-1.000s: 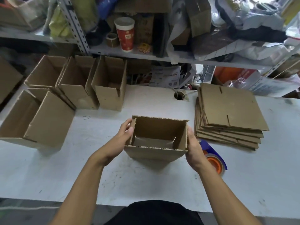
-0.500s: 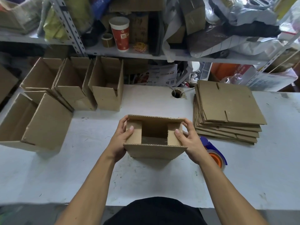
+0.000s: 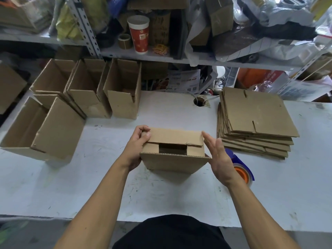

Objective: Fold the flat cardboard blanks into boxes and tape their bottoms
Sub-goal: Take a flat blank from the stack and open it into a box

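The left hand (image 3: 137, 146) has its grip closed on the left end of the box (image 3: 173, 155), thumb on top of the far flap and fingers curled over its corner. The right hand (image 3: 218, 159) has an open grip, fingers straight and together, lying along the box's right side with the fingertips at the far flap's right corner. The box stands on the white table (image 3: 161, 194) in front of the person, its far flap folded down over the two short side flaps, a dark rectangular gap showing between them, and the near flap not yet folded over. Just right of the right hand, partly hidden behind it, lies a blue tape dispenser (image 3: 240, 168) with an orange core. Further right sits a stack of flat blanks (image 3: 255, 119). At the far left of the table stand several opened boxes (image 3: 89, 90), and a red paper cup (image 3: 139, 33) stands on the cluttered shelf (image 3: 161, 57) behind.
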